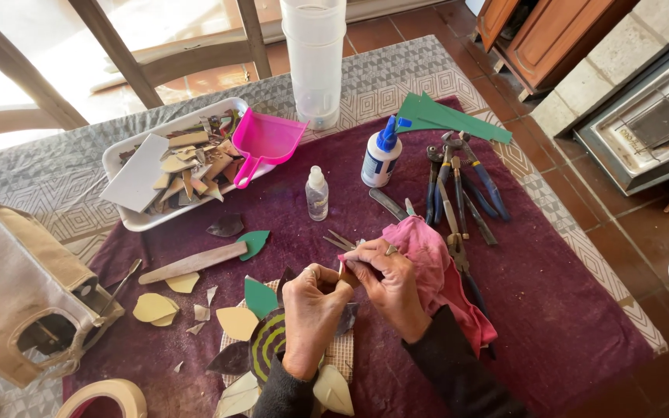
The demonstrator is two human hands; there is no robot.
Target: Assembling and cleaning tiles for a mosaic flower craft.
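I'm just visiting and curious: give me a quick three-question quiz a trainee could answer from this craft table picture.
1. True or false: the pink dustpan lies partly on the white tray of cut pieces.
2. Which lies nearest the right hand? A) the glue bottle with a blue cap B) the pink cloth C) the roll of tape
3. Fill in: the left hand and the right hand meet over a mosaic shaped like a ____.

Key: 1 true. 2 B. 3 flower, with leaf-shaped pieces around a striped round centre.
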